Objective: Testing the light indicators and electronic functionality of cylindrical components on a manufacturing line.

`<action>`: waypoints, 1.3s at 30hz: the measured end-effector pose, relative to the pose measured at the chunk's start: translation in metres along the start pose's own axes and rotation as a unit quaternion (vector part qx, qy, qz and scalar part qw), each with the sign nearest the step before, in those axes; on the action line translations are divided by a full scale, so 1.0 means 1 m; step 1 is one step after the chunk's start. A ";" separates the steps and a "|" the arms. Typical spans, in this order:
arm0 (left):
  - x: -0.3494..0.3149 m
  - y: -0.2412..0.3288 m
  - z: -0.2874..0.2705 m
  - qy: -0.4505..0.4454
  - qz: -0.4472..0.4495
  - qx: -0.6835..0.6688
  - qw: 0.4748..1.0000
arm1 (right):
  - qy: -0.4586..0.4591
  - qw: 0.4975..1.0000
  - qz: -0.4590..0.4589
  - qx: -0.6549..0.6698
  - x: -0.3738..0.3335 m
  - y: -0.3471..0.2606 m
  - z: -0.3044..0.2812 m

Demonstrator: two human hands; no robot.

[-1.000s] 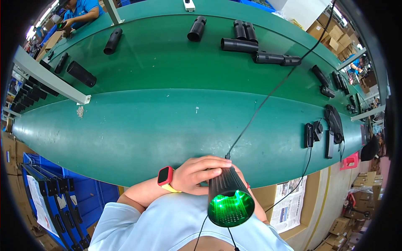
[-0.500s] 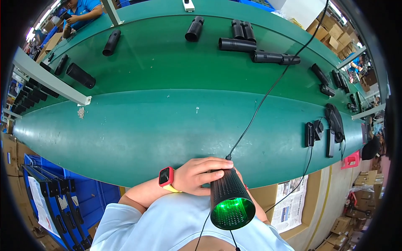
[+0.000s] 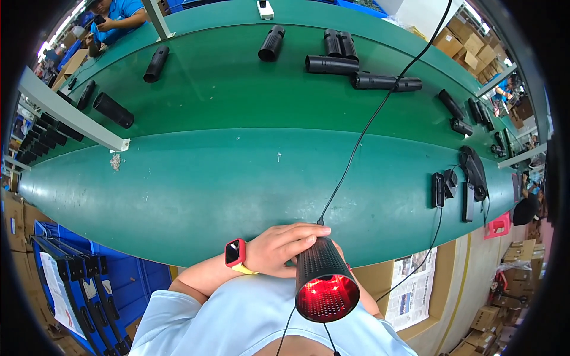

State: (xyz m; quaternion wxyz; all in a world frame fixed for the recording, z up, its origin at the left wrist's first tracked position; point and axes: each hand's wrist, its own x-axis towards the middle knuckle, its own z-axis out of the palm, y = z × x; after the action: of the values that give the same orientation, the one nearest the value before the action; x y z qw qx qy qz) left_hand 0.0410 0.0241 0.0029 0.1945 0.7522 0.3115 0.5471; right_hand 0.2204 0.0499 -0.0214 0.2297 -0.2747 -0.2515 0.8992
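A black perforated tube (image 3: 317,265) is held close to my chest, its open end tilted up toward me. Red light glows from inside that opening. My left hand (image 3: 279,248), with a red watch (image 3: 235,253) on its wrist, lies closed against the tube's far end, fingers laid across it. Most of my right hand (image 3: 339,248) is hidden behind the tube; only a sliver shows along its right side, and its fingers cannot be made out. From the tube's far end a thin black cable (image 3: 354,148) runs up over the table.
Several black cylinders (image 3: 332,64) lie on the green belt (image 3: 225,89) beyond the green tabletop (image 3: 196,178). Black cabled devices (image 3: 438,190) sit at the right. Grey posts (image 3: 74,113) flank the bench. A blue crate (image 3: 139,279) stands lower left; a co-worker (image 3: 116,22) is at the far left.
The light inside the tube has turned from green to red. The tube and cable have shifted slightly left, and the cylinders on the belt sit a little further left.
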 end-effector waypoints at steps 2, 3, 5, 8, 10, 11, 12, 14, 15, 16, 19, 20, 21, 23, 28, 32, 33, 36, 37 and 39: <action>0.000 0.002 -0.002 -0.010 -0.015 -0.001 1.000 | 0.001 1.000 0.009 0.019 0.000 -0.002 0.001; 0.000 0.003 -0.002 -0.020 -0.031 -0.003 0.999 | 0.003 0.999 0.018 0.039 0.001 -0.003 0.002; 0.001 0.005 -0.003 -0.041 -0.062 -0.007 0.997 | 0.008 0.996 0.036 0.078 0.001 -0.005 0.004; -0.003 0.003 0.003 0.019 -0.108 -0.082 0.991 | 0.008 0.999 -0.005 0.042 0.006 0.000 0.004; -0.005 0.000 0.008 0.077 -0.154 -0.160 0.972 | 0.013 0.999 -0.048 0.006 0.008 0.001 0.004; -0.006 0.001 0.009 0.076 -0.152 -0.160 0.972 | 0.013 0.999 -0.050 0.006 0.006 -0.004 0.006; -0.007 0.002 0.008 0.116 -0.181 -0.202 0.955 | 0.034 0.995 -0.062 -0.068 0.002 -0.013 0.010; -0.008 -0.003 0.005 0.195 -0.231 -0.280 0.911 | 0.072 0.970 -0.087 -0.216 -0.001 -0.033 0.014; -0.007 -0.005 0.003 0.233 -0.254 -0.316 0.884 | 0.089 0.948 -0.099 -0.289 0.000 -0.041 0.016; -0.005 -0.005 0.001 0.233 -0.249 -0.315 0.886 | 0.086 0.947 -0.103 -0.291 0.002 -0.044 0.019; 0.006 -0.004 -0.009 0.244 -0.271 -0.529 0.766 | 0.142 0.942 -0.197 -0.232 0.010 -0.047 0.032; 0.009 -0.003 -0.013 0.244 -0.274 -0.592 0.718 | 0.156 0.938 -0.227 -0.210 0.013 -0.049 0.035; 0.008 -0.004 -0.012 0.244 -0.278 -0.607 0.703 | 0.134 0.946 -0.223 -0.193 0.014 -0.048 0.034; 0.005 -0.003 -0.006 0.248 -0.268 -0.615 0.699 | 0.094 0.953 -0.222 -0.183 0.013 -0.045 0.035; 0.009 0.002 -0.002 0.261 -0.340 -0.589 0.686 | -0.019 0.960 -0.263 -0.096 0.013 -0.041 0.042; 0.015 -0.002 -0.011 0.257 -0.339 -0.616 0.663 | -0.056 0.949 -0.306 -0.042 0.013 -0.048 0.038; 0.011 -0.003 -0.015 0.253 -0.315 -0.638 0.656 | -0.062 0.948 -0.308 -0.042 0.011 -0.058 0.034; 0.008 -0.005 -0.026 0.241 -0.264 -0.676 0.644 | 0.002 0.891 -0.423 0.166 -0.004 -0.099 0.020; 0.010 -0.008 -0.029 0.249 -0.275 -0.635 0.678 | 0.073 0.868 -0.485 0.080 -0.009 -0.105 0.023; 0.009 -0.004 -0.032 0.273 -0.296 -0.546 0.734 | 0.102 0.887 -0.428 -0.137 -0.011 -0.094 0.019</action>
State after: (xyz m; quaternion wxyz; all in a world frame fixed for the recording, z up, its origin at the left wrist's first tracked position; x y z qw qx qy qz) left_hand 0.0118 0.0319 0.0170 0.6306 0.2047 0.2054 0.7199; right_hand 0.2430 0.1095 0.0507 0.5770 -0.2595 -0.4402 0.6372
